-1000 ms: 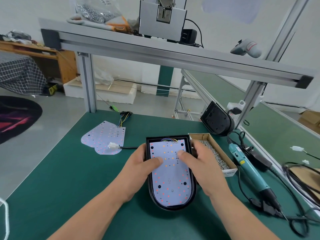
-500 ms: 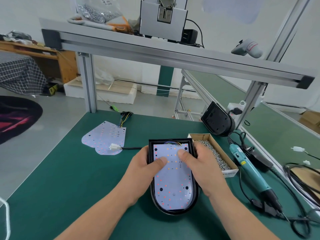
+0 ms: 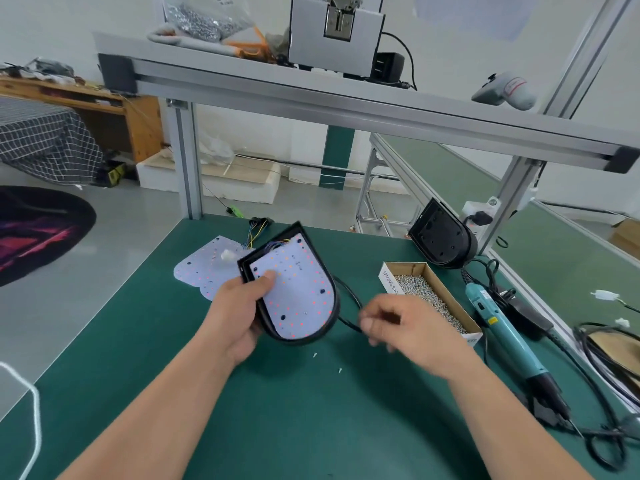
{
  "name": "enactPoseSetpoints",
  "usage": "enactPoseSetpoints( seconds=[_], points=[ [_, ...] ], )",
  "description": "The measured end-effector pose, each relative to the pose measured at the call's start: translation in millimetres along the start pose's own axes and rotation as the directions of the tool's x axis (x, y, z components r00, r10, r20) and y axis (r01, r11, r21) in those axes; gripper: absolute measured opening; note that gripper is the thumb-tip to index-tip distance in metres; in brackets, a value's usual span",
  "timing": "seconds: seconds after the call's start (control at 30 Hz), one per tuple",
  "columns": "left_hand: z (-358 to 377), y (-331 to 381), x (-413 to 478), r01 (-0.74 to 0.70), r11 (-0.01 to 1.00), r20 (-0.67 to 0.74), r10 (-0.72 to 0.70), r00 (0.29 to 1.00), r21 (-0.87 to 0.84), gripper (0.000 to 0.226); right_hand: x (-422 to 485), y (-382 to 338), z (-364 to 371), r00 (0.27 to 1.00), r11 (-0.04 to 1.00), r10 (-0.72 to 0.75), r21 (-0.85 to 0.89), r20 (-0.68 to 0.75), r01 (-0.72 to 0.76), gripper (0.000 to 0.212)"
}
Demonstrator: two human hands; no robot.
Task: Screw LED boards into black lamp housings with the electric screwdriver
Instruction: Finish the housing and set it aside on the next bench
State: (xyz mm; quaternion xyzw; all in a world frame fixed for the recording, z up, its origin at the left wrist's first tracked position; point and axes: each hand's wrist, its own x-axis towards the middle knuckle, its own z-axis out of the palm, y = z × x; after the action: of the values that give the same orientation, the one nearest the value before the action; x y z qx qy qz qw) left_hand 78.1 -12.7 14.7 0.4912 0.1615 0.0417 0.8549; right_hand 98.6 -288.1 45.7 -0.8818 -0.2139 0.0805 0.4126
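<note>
Off the table (image 3: 131, 348), left hand (image 3: 239, 306) raised housing (image 3: 300, 341).

lamp housings: 2, held housing (image 3: 333, 306) and second housing (image 3: 441, 239) at back right
LED boards: 2, seated board (image 3: 298, 296) in the held housing, loose board (image 3: 202, 268) on the mat (image 3: 138, 358)
electric screwdriver (image 3: 500, 325): 1
screw box (image 3: 450, 299): 1
stray screws on mat: 2, far screw (image 3: 315, 355), near screw (image 3: 340, 370)
hands: 2, left hand (image 3: 239, 306), right hand (image 3: 407, 327)

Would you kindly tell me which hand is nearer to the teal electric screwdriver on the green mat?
Right. The right hand is left of the teal electric screwdriver, beyond the cardboard screw box; the left hand is farther left, gripping the black lamp housing.
</note>
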Motion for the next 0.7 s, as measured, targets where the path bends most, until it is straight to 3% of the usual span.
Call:
enactPoseSetpoints(
  seconds=[0.07, 0.23, 0.4, 0.6, 0.7],
  points=[
    [-5.5, 1.2, 4.6, 0.023, 1.0, -0.034, -0.023, 0.999, -0.008, 0.023, -4.5, -1.8, 1.1, 0.985, 0.994, -0.021, -0.099, 0.172, 0.039, 0.014],
    [-9.1, 2.3, 7.4, 0.001, 1.0, -0.064, -0.001, 0.998, -0.002, 0.022, -7.7, -11.2, 21.2, 0.929, 0.914, -0.161, -0.304, 0.333, 0.268, 0.021],
    [-6.6, 3.0, 5.6, -0.013, 1.0, -0.086, 0.014, 0.996, 0.017, 0.02, -7.1, -12.6, 32.7, 0.911, 0.844, -0.224, -0.398, 0.346, 0.358, 0.005],
    [-6.5, 2.4, 5.2, -0.035, 0.999, -0.086, 0.038, 0.996, 0.036, 0.017, 2.2, -5.2, 34.0, 0.938, 0.855, -0.211, -0.413, 0.276, 0.314, 0.011],
    [-7.3, 2.1, 6.4, -0.043, 0.999, -0.09, 0.045, 0.995, 0.026, 0.017, 1.8, -1.3, 40.2, 0.925, 0.794, -0.253, -0.486, 0.283, 0.365, 0.01]
  ],
)
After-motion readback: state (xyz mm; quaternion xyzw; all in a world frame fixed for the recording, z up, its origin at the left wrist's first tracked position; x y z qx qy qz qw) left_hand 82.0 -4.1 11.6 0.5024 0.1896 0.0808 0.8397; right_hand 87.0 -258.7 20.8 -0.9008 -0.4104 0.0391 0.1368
